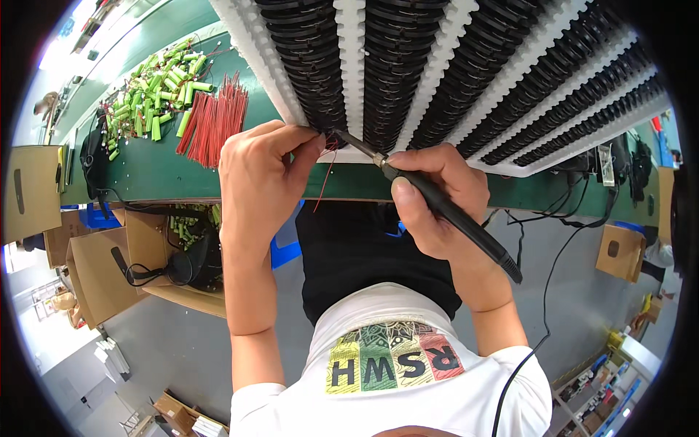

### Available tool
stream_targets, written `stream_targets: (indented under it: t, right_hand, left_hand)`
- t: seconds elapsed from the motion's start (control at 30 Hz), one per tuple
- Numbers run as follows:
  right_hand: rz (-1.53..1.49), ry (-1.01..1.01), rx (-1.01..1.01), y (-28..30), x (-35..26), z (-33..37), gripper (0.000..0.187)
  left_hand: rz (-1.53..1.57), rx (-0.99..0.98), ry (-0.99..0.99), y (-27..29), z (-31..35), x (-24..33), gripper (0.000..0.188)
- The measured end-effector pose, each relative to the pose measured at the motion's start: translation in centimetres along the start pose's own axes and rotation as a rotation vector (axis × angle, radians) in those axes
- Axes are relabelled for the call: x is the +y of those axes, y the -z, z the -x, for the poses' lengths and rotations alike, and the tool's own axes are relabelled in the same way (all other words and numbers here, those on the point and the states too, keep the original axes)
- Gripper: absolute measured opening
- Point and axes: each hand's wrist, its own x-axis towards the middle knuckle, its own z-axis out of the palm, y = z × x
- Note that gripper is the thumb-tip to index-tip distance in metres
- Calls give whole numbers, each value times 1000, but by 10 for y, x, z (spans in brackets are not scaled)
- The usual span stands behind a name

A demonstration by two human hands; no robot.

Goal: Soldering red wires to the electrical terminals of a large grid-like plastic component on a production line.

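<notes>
My left hand [256, 164] is closed in a pinch at the near left corner of a white foam tray [279, 95]. A thin red wire [325, 188] hangs from beside its fingertips; the exact spot of the pinch is partly hidden. My right hand [455, 193] grips a black soldering iron [489, 249], its metal tip reaching left to the left fingertips. Rows of black round parts [395, 69] stand packed between the tray's toothed white dividers. The tip and wire meet close to the nearest part of the leftmost row.
On the green bench [164, 167] to the left lie a bundle of red wires [215, 124] and a heap of green cylinders [156, 95]. Below are an open cardboard box [102, 269] and a blue bin [286, 251]. Black cables [557, 269] hang at the right.
</notes>
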Motion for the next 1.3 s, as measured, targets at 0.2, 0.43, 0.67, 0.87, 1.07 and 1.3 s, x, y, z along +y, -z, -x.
stream_targets:
  t: [0.2,0.43,0.67,0.87,1.07,1.3]
  right_hand:
    - [12,-10,-15,-1,1,-2,15]
    - [8,10,-70,-2,1,-4,17]
    - [31,-3,-86,-3,0,-7,16]
    - [11,-15,-15,0,0,-2,17]
    - [-75,39,45,5,4,4,17]
    - [-156,64,78,4,6,9,21]
  left_hand:
    - [-20,-51,11,5,-5,3,7]
    - [-65,-63,39,5,-5,4,8]
    - [-33,-76,79,6,-5,5,9]
    - [22,-60,54,5,-5,3,8]
    - [-27,-56,67,4,-4,3,8]
    - [-31,-55,63,4,-4,3,8]
